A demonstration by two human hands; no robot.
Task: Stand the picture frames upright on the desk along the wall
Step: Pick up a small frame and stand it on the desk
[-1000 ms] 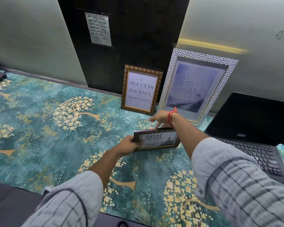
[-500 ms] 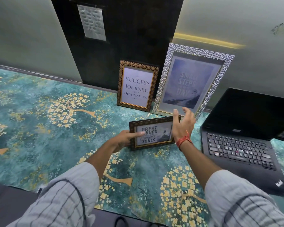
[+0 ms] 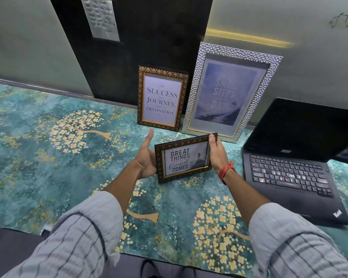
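Both hands gripped the small frame (image 3: 184,158) by its short sides: the left hand (image 3: 147,157) cupped the left edge, thumb up, where half a second earlier it only pointed at the glass; the right hand (image 3: 216,152) clasped the right edge. The frame stood more squarely upright on the desk (image 3: 48,137) (landscape), before the gold frame (image 3: 162,98) and silver frame (image 3: 230,91) leaning against the wall, left of the laptop (image 3: 293,163).

Grey striped sleeves (image 3: 72,243), red wrist thread (image 3: 225,171).

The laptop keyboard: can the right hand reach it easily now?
Probably not at once: the right hand grips the small frame with the left hand. The laptop keyboard lies uncovered beside it.
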